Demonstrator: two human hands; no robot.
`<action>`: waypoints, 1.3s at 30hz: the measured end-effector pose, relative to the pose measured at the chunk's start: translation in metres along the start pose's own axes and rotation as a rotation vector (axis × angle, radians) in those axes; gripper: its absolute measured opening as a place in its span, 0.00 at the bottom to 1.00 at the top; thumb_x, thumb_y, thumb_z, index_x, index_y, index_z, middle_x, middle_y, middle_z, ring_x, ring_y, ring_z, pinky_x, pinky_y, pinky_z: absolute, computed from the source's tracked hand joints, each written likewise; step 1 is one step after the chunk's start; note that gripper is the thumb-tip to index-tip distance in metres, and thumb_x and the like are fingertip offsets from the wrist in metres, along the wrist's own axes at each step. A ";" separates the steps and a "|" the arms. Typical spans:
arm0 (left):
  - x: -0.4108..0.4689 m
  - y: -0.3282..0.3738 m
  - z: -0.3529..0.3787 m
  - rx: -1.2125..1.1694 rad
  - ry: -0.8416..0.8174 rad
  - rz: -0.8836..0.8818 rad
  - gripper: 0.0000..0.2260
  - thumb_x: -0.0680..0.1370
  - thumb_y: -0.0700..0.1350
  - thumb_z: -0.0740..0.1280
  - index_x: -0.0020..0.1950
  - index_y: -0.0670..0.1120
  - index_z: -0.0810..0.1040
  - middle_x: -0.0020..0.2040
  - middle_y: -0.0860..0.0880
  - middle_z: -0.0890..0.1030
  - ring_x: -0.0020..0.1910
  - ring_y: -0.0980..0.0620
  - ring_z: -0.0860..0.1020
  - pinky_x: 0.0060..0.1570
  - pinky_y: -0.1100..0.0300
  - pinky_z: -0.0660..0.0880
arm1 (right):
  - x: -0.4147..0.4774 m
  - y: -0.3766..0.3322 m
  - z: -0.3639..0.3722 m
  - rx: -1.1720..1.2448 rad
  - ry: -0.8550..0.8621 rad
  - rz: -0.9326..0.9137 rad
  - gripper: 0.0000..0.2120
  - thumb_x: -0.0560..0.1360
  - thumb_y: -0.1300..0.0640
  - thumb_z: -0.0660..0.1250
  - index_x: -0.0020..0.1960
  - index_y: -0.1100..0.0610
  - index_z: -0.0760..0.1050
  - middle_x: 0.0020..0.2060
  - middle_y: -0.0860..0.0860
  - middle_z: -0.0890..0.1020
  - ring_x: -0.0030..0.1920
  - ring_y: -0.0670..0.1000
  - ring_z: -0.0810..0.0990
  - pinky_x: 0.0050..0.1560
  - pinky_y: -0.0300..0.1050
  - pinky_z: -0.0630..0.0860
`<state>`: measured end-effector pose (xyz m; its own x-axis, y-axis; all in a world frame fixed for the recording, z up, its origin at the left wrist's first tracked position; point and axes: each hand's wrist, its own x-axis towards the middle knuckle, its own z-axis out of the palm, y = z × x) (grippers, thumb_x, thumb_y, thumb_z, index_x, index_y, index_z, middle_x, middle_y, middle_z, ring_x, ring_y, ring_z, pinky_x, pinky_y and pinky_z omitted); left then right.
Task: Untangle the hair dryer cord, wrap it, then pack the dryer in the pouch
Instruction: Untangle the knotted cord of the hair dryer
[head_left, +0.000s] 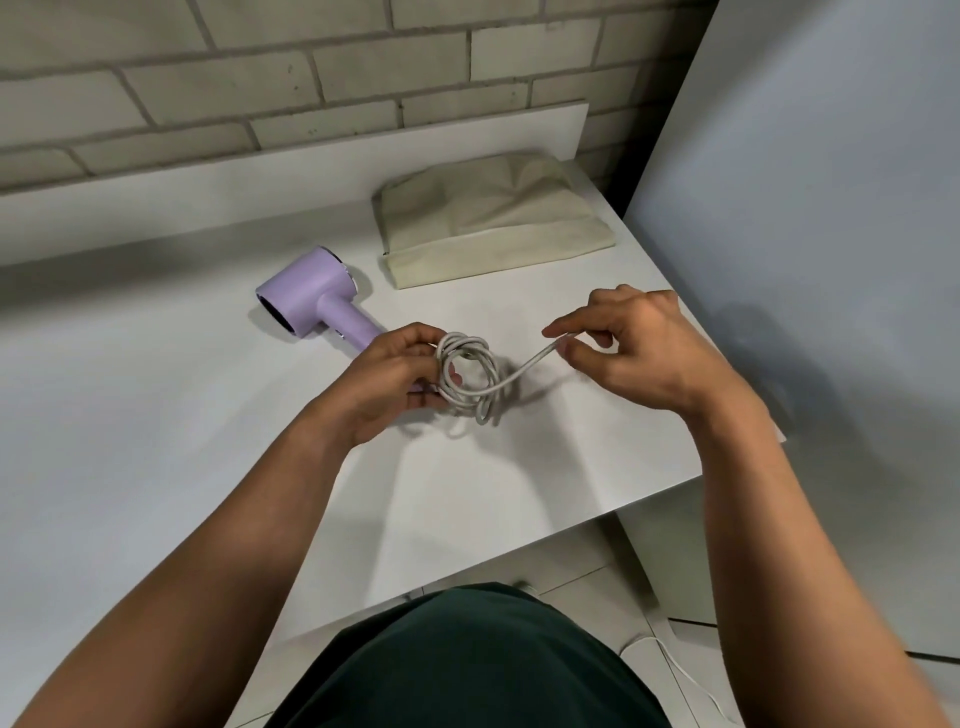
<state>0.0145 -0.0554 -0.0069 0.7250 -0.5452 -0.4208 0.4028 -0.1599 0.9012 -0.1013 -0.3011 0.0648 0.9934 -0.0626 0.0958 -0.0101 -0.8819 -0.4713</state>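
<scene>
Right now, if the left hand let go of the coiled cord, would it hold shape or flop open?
Probably springy, not limp: the cord forms rounded loops in the left hand. The strand the right hand pinches sags, so it likely bends easily. No tie shows, so loops may loosen.

The single head-worn camera is looking forward and steeply down, hovering close over the white table (156, 415); the left hand (387, 379) and right hand (641, 353) are sitting near mid-frame (the wide lens is bowing straight edges), and the brick wall (208, 78) is filling the top.
</scene>
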 end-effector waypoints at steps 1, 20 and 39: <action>-0.001 0.001 0.000 -0.013 0.014 -0.013 0.12 0.79 0.30 0.61 0.52 0.44 0.80 0.44 0.42 0.82 0.39 0.47 0.81 0.56 0.43 0.81 | 0.001 -0.003 0.000 -0.005 0.004 -0.012 0.08 0.78 0.43 0.69 0.53 0.40 0.85 0.33 0.46 0.72 0.42 0.43 0.73 0.61 0.58 0.69; -0.008 -0.003 0.017 0.128 0.127 0.179 0.30 0.70 0.42 0.82 0.70 0.49 0.77 0.61 0.42 0.83 0.52 0.48 0.84 0.52 0.43 0.84 | -0.002 -0.021 0.026 -0.344 0.153 0.059 0.15 0.81 0.53 0.62 0.65 0.46 0.78 0.51 0.45 0.84 0.51 0.58 0.82 0.44 0.48 0.70; -0.003 -0.001 0.008 -0.014 0.124 0.174 0.13 0.79 0.32 0.71 0.59 0.47 0.80 0.54 0.42 0.79 0.42 0.45 0.81 0.47 0.50 0.83 | 0.007 0.021 0.044 -0.080 0.173 -0.414 0.05 0.78 0.50 0.75 0.51 0.49 0.87 0.40 0.43 0.85 0.38 0.51 0.78 0.41 0.49 0.75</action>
<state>0.0077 -0.0599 -0.0062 0.8472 -0.4583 -0.2688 0.2724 -0.0598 0.9603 -0.0894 -0.2993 0.0167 0.8820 0.2320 0.4101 0.3687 -0.8818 -0.2942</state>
